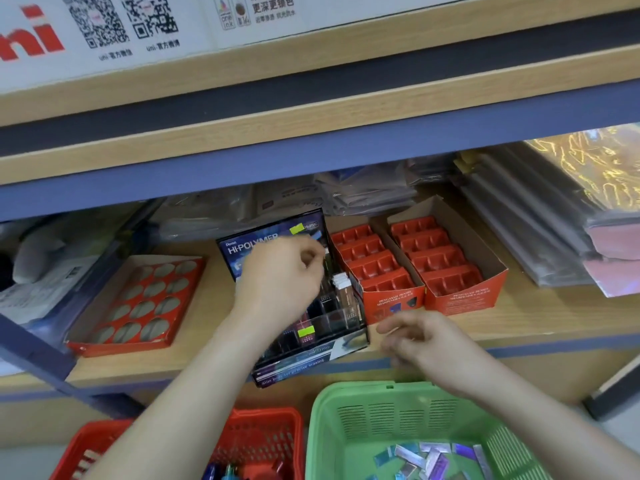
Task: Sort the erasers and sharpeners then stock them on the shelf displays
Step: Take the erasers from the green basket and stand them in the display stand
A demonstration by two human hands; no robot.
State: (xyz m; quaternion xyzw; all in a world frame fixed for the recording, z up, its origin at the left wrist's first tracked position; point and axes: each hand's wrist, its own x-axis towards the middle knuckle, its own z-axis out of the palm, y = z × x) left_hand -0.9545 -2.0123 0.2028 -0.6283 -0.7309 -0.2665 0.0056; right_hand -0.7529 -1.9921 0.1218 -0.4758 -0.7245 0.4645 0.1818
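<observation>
Your left hand hovers over the black compartmented Hi-Polymer eraser display box on the wooden shelf. Its fingers curl toward the thumb; I cannot tell whether they pinch anything. Your right hand, blurred, hangs loosely curled above the green plastic basket of shiny foil-wrapped erasers.

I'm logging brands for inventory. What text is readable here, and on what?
"HI-POLYMER": black eraser display, backboard.
"Slim body for precise erasing": that display's front strip.
"ni", red letters: white sign above.
"PENGASAH PENSEL SHARPENER": red sharpener boxes, faint.
QR captions, yellow stickers: too blurred.
</observation>
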